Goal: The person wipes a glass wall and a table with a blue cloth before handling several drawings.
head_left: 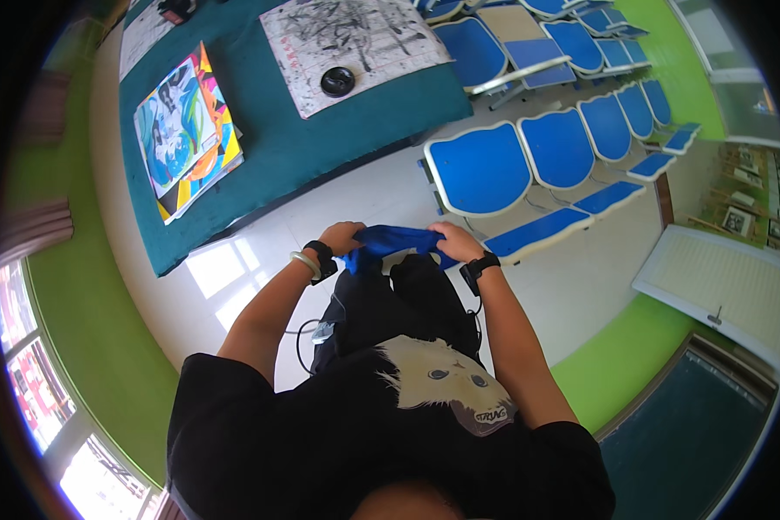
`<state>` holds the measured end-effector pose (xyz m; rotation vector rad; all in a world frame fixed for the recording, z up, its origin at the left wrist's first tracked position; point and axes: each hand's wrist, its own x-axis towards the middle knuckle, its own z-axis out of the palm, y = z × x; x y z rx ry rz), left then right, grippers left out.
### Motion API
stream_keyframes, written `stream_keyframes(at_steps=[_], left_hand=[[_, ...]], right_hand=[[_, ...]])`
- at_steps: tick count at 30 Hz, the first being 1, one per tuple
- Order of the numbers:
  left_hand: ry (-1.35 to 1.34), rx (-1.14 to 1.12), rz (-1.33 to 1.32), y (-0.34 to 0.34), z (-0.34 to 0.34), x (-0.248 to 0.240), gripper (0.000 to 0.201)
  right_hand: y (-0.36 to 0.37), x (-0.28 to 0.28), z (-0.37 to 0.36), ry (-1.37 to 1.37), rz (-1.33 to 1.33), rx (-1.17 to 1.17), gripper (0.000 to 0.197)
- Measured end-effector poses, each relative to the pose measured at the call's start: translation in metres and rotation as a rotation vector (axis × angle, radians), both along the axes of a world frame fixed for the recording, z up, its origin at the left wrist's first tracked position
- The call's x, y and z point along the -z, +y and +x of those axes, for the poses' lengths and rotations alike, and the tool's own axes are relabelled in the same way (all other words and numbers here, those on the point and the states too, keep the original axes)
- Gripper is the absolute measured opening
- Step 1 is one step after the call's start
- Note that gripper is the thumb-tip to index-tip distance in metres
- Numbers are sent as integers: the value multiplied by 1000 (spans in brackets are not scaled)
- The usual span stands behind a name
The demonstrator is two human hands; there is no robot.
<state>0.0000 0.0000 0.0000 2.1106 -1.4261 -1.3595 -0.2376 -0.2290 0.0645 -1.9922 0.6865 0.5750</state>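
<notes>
A crumpled blue cloth is stretched between my two hands at about waist height, in front of my dark trousers. My left hand is closed on its left end, and my right hand grips the right end. The cloth sags a little in the middle and hangs down below each fist. Whether it is a garment or a plain piece of fabric I cannot make out. Black bands sit on both wrists, and a pale bangle is on the left one.
A table with a green cover stands ahead, bearing colourful paintings, an ink-stained sheet and a black round dish. Rows of blue folding seats fill the right. A dark board leans at the lower right.
</notes>
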Motion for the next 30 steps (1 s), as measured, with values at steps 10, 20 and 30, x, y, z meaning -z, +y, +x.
stream_keyframes(at_steps=[10, 20, 30], left_hand=[[98, -342, -119, -116, -178, -1, 36], [-55, -235, -34, -258, -338, 5, 33], [-154, -245, -152, -404, -426, -11, 36]], right_hand=[[-58, -11, -133, -470, -653, -161, 30], [-177, 20, -274, -549, -675, -293, 30], [-298, 29, -352, -546, -861, -141, 31]])
